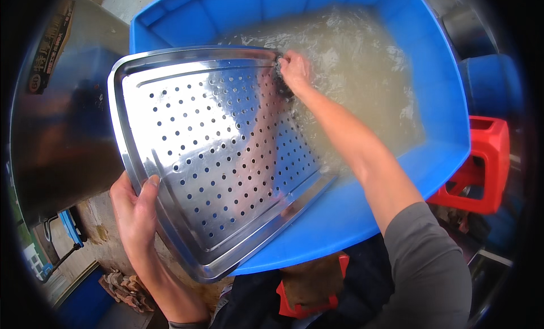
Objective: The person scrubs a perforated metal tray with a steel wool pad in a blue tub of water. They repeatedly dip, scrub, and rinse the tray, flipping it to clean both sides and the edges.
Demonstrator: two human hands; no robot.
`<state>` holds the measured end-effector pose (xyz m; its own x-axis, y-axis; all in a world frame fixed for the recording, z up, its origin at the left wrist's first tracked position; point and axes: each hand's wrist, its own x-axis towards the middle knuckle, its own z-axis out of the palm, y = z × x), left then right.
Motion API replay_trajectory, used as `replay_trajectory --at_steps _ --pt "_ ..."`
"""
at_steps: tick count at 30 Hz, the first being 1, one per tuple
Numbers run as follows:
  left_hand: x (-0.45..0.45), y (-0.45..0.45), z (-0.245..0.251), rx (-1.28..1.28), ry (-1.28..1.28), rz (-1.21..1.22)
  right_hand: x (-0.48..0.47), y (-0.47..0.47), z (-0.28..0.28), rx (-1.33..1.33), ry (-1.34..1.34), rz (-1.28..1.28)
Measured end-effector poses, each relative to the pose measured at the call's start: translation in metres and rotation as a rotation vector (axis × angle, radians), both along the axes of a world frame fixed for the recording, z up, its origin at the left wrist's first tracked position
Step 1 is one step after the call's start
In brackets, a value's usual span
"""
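A shiny perforated stainless steel tray [221, 159] leans over the near left side of a large blue plastic tub [340, 227], its far right edge down at the cloudy water [361, 82]. My left hand [138, 206] grips the tray's left rim, thumb on top. At the tray's far right corner, my right hand [295, 70] is closed on a dark grey scouring pad [279, 68], which touches the rim. The fingertips of my right hand are partly hidden. My right forearm reflects in the metal.
A large metal surface with a printed label [51, 48] stands at the left. Right of the tub is a red plastic stool [495, 167], with a blue container [493, 82] behind it. Broken brown pieces [125, 288] lie at the lower left. Another red-edged object [297, 307] is below the tub.
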<state>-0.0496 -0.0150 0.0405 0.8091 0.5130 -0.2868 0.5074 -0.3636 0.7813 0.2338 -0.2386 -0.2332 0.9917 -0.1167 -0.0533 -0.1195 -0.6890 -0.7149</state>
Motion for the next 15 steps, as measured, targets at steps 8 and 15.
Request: replay_trajectory --at_steps 8,15 --pt "0.000 0.003 0.001 -0.071 -0.047 -0.027 0.009 0.002 0.015 0.043 -0.034 0.250" --pt "-0.001 0.002 0.012 -0.013 0.009 0.005 -0.047 0.087 0.099 0.644 -0.541 0.788"
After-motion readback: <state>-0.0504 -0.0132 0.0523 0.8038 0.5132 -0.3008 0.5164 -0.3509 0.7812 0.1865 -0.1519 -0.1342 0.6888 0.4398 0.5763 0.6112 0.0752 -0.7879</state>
